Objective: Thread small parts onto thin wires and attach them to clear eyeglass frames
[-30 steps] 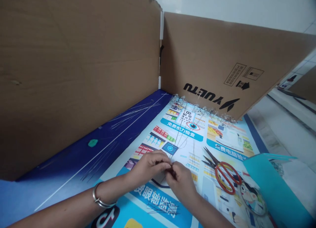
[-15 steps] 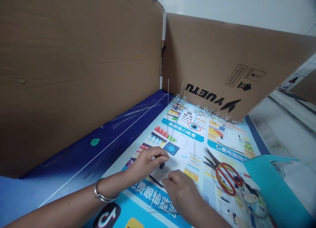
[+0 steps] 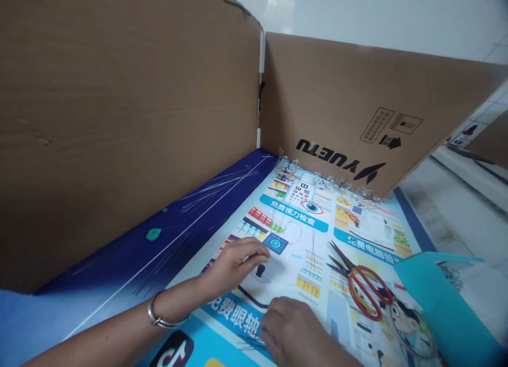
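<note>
My left hand (image 3: 240, 261) is over the printed sheet (image 3: 283, 274), fingers pinched together, a silver bangle on its wrist; what it pinches is too small to make out. Lower and to the right, my right hand (image 3: 291, 324) is curled with its knuckles up, its fingertips hidden. Thin dark wires (image 3: 252, 343) lie beside it on the sheet. More thin wires (image 3: 313, 248) lie beyond my hands. Red-handled scissors (image 3: 365, 290) rest to the right, blades apart.
Cardboard panels stand at the left (image 3: 130, 118) and back (image 3: 337, 102). Tangled clear and dark bits (image 3: 325, 181) line the back panel's foot. A turquoise box (image 3: 444, 303) and a round roll (image 3: 410, 324) are at right. Loose wires (image 3: 218, 187) and a green blob (image 3: 153, 233) lie on the blue strip.
My right hand has moved slightly down, away from my left hand. The upright thin wire above my left hand is no longer visible. The view has shifted a little.
</note>
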A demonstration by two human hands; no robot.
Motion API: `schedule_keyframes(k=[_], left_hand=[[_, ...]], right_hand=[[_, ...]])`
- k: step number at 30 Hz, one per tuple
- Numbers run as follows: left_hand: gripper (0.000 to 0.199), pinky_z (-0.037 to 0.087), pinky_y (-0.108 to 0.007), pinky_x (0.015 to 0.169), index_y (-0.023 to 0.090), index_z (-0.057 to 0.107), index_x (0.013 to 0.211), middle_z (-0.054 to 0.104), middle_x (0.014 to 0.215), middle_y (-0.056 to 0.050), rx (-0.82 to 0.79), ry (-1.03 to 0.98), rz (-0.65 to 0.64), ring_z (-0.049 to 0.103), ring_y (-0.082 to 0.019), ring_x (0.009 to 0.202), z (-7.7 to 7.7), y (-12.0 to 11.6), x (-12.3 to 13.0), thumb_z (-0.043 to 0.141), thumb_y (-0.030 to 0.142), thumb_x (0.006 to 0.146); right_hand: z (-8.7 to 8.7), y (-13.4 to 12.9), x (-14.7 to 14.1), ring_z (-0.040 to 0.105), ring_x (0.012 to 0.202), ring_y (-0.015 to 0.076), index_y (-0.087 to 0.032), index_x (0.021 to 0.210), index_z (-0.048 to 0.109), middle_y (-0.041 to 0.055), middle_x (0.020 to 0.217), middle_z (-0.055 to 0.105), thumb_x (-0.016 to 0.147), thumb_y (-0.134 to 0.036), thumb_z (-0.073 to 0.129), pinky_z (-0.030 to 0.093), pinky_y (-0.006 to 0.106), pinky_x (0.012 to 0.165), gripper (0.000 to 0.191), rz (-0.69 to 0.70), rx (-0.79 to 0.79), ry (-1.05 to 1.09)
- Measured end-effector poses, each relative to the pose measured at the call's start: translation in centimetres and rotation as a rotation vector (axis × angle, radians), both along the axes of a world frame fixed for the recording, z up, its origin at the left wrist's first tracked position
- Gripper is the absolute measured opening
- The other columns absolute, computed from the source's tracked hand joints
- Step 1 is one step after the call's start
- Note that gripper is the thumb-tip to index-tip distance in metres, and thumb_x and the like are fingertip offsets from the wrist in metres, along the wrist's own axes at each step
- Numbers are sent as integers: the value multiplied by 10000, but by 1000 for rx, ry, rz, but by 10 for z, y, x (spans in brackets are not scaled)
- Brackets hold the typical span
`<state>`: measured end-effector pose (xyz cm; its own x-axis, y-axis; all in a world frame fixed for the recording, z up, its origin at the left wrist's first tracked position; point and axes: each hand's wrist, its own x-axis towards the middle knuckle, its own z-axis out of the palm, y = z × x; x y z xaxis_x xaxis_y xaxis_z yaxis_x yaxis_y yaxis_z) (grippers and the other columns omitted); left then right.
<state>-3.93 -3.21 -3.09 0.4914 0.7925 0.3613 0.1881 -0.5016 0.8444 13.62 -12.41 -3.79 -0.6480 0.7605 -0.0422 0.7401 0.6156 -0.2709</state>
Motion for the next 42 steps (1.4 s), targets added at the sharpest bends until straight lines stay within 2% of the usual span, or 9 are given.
schedule_keyframes(k=[5,10,14,19,24,27,34,42], left_hand=[[131,435,-244,694,139,639,781,628,771,-45,-53,42,-6,572,-135,739,-5,2,0,524,183,824],[131,430,-245,721,147,642,786,623,777,-35,-70,29,-43,569,-136,763,-5,3,-2,521,179,823],[149,435,-248,716,141,646,798,620,785,-37,-109,-9,-90,565,-138,761,-5,3,-2,520,213,830],[199,426,-231,638,121,633,756,583,720,-17,-181,-33,-134,539,-125,691,-7,5,-5,518,264,834],[182,415,-230,644,112,600,704,570,705,-12,-228,-48,-209,529,-125,697,-10,8,-8,548,251,808],[179,413,-230,647,113,590,697,558,697,-8,-260,-55,-232,520,-122,694,-13,10,-7,547,251,803],[195,375,-192,580,119,571,650,508,617,24,-303,-53,-150,469,-91,615,-11,11,-5,563,256,788],[166,386,-179,585,124,593,671,550,606,31,-266,28,-157,484,-83,590,-8,13,-7,562,245,781]], right_hand=[[13,14,11,561,724,124,-215,778,609,8,787,596,850,-210,458,410,217,659,168,-230,-98,242],[31,37,13,562,762,140,-209,897,632,22,824,606,813,-174,519,429,234,685,144,-348,-50,470],[45,55,-3,561,775,144,-215,1012,624,28,840,597,803,-217,564,449,242,692,218,-296,-53,644],[55,69,-16,575,810,127,-225,895,683,18,830,602,803,-194,575,453,231,741,145,-185,-133,765],[55,74,-8,588,790,131,-224,838,698,10,802,629,767,-232,628,462,236,738,101,-74,-193,762],[51,75,-5,593,786,132,-228,814,697,6,779,641,770,-225,625,466,239,738,85,-52,-144,757],[34,79,-8,589,794,141,-224,825,663,23,807,639,804,-224,579,476,260,739,86,-102,86,719],[32,77,-10,579,779,134,-212,801,628,14,809,630,814,-181,550,460,253,736,85,-167,56,678]])
